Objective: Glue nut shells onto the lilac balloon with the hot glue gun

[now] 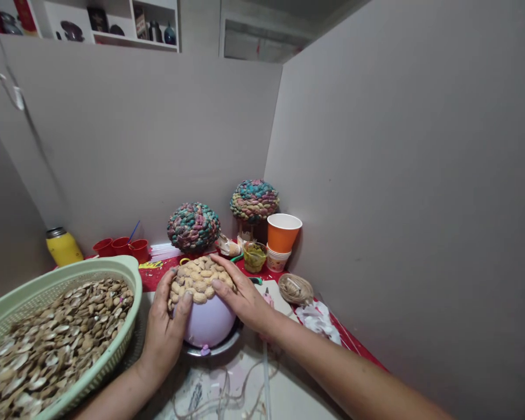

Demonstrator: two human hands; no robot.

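Note:
A lilac balloon (210, 324) rests in a shallow metal bowl (224, 347), its tied knot toward me. Peanut shells (199, 277) cover its upper part in close rows, while the lower front is bare. My left hand (168, 318) cups the left side, with the thumb at the lower edge of the shells. From the right, my right hand (241, 296) lies over the shells, fingers on top and thumb on the front. Both hands hold the balloon between them. Beside my left arm stands a green plastic basket (133, 291) full of loose half shells (76, 326).
Two colourful shell-covered balls (193, 226) stand at the back. Red cups (139, 249), a yellow bottle (64, 247), an orange paper cup (283, 233) and a green-stained cup (254, 258) line the rear. Twine (296, 289) lies right. Grey partitions (376, 175) enclose the table.

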